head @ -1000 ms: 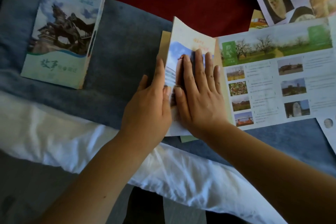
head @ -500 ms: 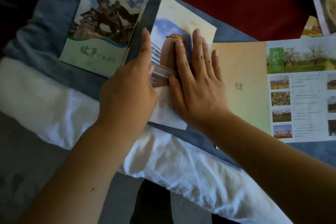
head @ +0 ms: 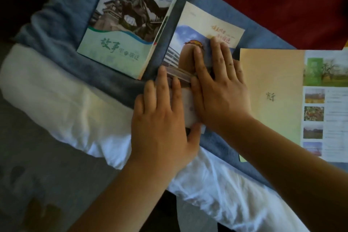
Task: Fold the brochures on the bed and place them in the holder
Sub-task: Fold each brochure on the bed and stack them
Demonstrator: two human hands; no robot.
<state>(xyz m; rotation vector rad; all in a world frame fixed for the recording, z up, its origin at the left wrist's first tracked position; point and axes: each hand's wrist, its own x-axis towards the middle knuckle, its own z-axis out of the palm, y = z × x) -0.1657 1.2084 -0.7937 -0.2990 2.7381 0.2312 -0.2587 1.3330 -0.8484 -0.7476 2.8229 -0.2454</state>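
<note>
A folded cream brochure (head: 203,24) with a sky-and-building picture lies on the blue blanket (head: 56,24). My right hand (head: 220,88) lies flat on its middle, fingers spread and pointing up. My left hand (head: 162,124) presses flat on its lower left edge, thumb under the bottom corner. Just to the left lies a folded green brochure (head: 130,20) with a horse statue on the cover. On the right an unfolded brochure (head: 278,100) lies open, with a tan panel and photo panels. No holder is in view.
A white sheet (head: 66,109) runs along the bed's near edge below the blanket. A red cover (head: 273,2) lies at the far side. The grey floor (head: 37,194) shows at the lower left.
The cream brochure has been slid left, off the open brochure, and now lies flat beside the green one. Both hands moved with it and now press it down.
</note>
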